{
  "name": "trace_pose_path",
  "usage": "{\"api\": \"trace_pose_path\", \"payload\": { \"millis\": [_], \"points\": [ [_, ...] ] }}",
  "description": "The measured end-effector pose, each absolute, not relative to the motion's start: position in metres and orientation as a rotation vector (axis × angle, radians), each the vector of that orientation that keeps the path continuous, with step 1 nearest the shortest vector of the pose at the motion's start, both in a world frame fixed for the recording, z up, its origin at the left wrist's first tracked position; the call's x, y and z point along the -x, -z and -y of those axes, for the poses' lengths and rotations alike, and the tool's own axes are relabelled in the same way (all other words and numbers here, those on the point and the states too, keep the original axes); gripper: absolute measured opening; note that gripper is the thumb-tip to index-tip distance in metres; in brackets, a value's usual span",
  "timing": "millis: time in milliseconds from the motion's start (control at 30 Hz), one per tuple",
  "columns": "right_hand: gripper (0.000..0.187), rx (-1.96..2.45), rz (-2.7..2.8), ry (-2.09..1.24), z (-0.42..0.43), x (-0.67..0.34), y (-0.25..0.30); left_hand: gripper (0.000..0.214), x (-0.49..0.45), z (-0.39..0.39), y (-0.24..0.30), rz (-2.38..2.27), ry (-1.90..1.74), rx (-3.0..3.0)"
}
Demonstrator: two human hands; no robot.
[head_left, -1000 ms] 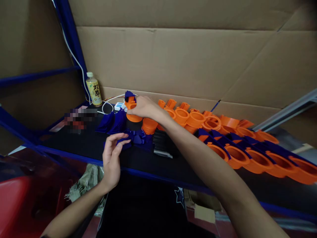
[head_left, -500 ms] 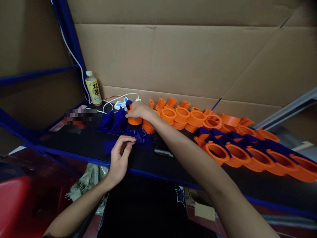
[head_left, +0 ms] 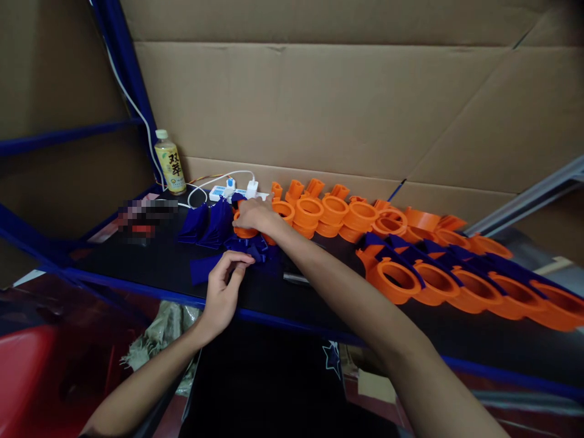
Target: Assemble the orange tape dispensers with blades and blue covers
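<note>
My right hand reaches across the black shelf and is closed on an orange ring part with a dark blue piece, which stands on the shelf at the left end of a row of orange rings. My left hand hovers at the shelf's front edge, fingers curled in a pinch at a flat dark blue piece. A small heap of dark blue pieces lies between my two hands.
Folded dark blue parts lie left of my right hand. A second row of orange rings with blue inserts runs to the right. A drink bottle, a white power strip and cardboard walls stand behind. A black object lies under my right forearm.
My right hand lowered the orange and blue part from the air onto the shelf. My left hand moved right and closed from open fingers into a pinch by the flat blue piece.
</note>
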State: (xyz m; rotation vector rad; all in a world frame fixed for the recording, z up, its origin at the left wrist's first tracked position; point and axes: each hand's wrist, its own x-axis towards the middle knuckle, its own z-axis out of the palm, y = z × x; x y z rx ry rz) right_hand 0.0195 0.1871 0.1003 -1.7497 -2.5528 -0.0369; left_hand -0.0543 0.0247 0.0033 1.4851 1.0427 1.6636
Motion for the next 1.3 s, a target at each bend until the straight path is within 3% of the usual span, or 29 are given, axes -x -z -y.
{"api": "trace_pose_path", "payload": {
  "millis": [300, 500, 667, 967, 1300],
  "points": [
    [0.03, 1.068, 2.464, 0.178, -0.121, -0.103, -0.139, 0.021, 0.054, -0.029, 0.002, -1.042, -1.627, -1.423],
    [0.02, 1.279, 2.593, -0.112, -0.07, -0.183, -0.112, 0.02, 0.052, -0.028, 0.001, -1.032, -1.613, -1.394],
    [0.023, 1.337, 2.534, -0.111, -0.05, -0.208, -0.087, 0.019, 0.05, -0.027, 0.0, -1.023, -1.587, -1.389],
    [0.024, 1.183, 2.483, -0.025, -0.073, -0.125, -0.107, 0.023, 0.052, -0.028, 0.0, -1.052, -1.508, -1.444],
    [0.049, 1.452, 2.359, -0.137, -0.162, 0.011, -0.102, 0.026, 0.056, -0.032, 0.005, -1.048, -1.414, -1.479]
  ]
}}
